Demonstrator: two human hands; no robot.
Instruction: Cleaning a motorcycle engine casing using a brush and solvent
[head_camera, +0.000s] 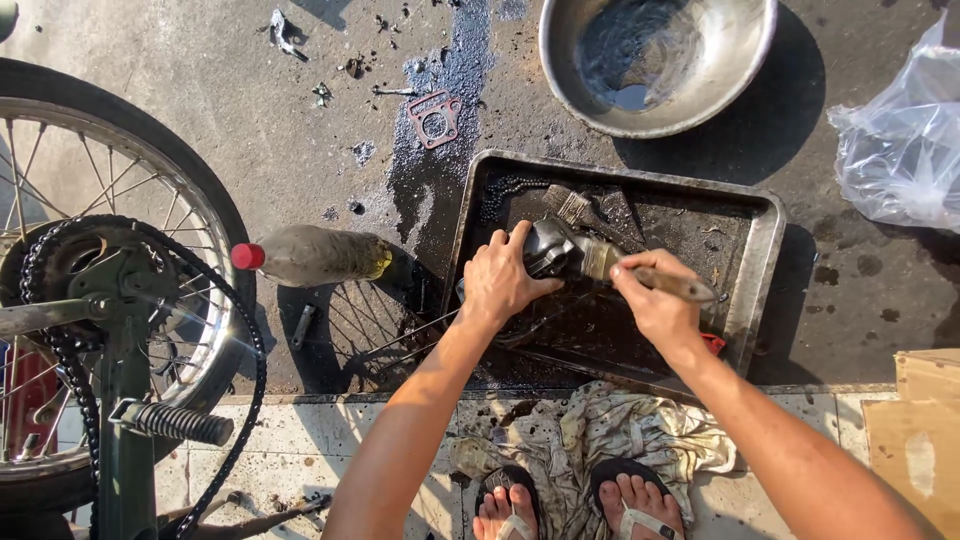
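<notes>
My left hand (503, 276) grips a dark metal engine part (548, 248) over a black, oily rectangular metal tray (765, 262). My right hand (655, 297) holds a paintbrush (690, 288) by its wooden handle, with the bristle end against the part. A second brush (578, 207) lies in the tray behind the part, near a coil of chain (503, 192). My two feet in sandals (570, 505) rest on a dirty rag (640, 430) just below the tray.
A steel bowl (745, 60) with dark liquid stands beyond the tray. A plastic bottle with red cap (310, 255) lies left of it, a gasket (434, 118) on the stained concrete. Motorcycle wheel, chain and footpeg (120, 300) fill the left. Plastic bag (900, 150) and cardboard (925, 430) at right.
</notes>
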